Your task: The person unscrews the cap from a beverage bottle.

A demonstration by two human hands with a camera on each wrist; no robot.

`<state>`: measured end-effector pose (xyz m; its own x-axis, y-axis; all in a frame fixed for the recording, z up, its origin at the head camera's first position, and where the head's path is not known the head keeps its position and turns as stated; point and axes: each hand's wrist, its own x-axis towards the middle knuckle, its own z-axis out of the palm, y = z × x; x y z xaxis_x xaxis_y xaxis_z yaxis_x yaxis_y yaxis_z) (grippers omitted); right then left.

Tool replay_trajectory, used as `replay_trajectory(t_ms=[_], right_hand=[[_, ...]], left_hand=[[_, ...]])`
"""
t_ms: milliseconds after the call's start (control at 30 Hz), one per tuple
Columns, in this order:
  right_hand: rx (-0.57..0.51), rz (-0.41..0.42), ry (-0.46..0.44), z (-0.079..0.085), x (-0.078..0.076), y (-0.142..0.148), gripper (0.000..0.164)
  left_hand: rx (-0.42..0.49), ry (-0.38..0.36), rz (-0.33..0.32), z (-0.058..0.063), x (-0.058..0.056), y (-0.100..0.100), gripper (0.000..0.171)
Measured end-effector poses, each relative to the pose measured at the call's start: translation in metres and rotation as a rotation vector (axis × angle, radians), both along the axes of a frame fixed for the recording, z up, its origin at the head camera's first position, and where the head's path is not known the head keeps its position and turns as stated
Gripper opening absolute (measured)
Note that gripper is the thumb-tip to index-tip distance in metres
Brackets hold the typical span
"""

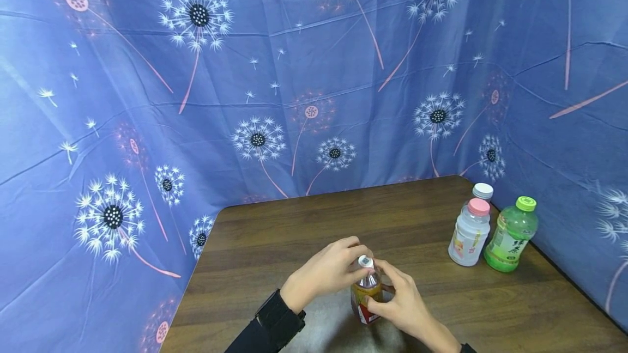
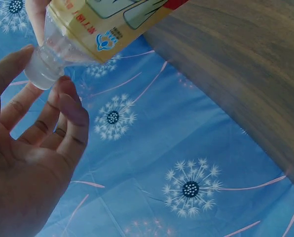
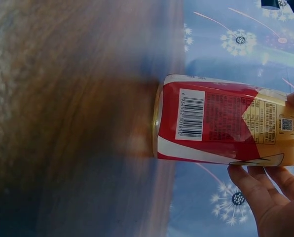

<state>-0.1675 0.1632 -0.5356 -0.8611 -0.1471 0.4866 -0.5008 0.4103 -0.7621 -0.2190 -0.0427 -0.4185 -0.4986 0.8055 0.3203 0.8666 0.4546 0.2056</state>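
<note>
A drink bottle (image 1: 362, 292) with a red and yellow label stands upright on the table, near its front. My left hand (image 1: 330, 272) reaches over its top and pinches the whitish cap (image 2: 42, 70) between thumb and fingers. Lower down, my right hand (image 1: 406, 303) grips the bottle's body, thumb on the near side and fingers round the other. In the right wrist view the label's barcode (image 3: 190, 114) faces the camera, with the right fingers (image 3: 258, 190) against the bottle's side. The cap sits on the neck.
At the table's right edge stand a white bottle with a pink cap (image 1: 469, 236), a green bottle (image 1: 511, 236), and behind them another bottle with a white cap (image 1: 483, 191). A blue dandelion-print cloth (image 1: 304, 70) hangs around the wooden table (image 1: 275, 233).
</note>
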Motion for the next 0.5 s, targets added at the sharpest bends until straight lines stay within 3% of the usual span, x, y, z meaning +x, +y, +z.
replay_trajectory(t_ms=[167, 300, 500], right_hand=[[0.012, 0.019, 0.031, 0.001, -0.001, 0.000, 0.076], [0.028, 0.034, 0.038, 0.001, -0.002, 0.002, 0.078], [0.061, -0.026, 0.042, 0.008, -0.010, 0.012, 0.082]], left_hand=[[0.022, 0.016, 0.079, -0.007, 0.002, -0.011, 0.038], [0.045, -0.058, 0.133, -0.012, 0.005, -0.026, 0.042], [0.052, -0.165, 0.200, -0.023, 0.011, -0.047, 0.040]])
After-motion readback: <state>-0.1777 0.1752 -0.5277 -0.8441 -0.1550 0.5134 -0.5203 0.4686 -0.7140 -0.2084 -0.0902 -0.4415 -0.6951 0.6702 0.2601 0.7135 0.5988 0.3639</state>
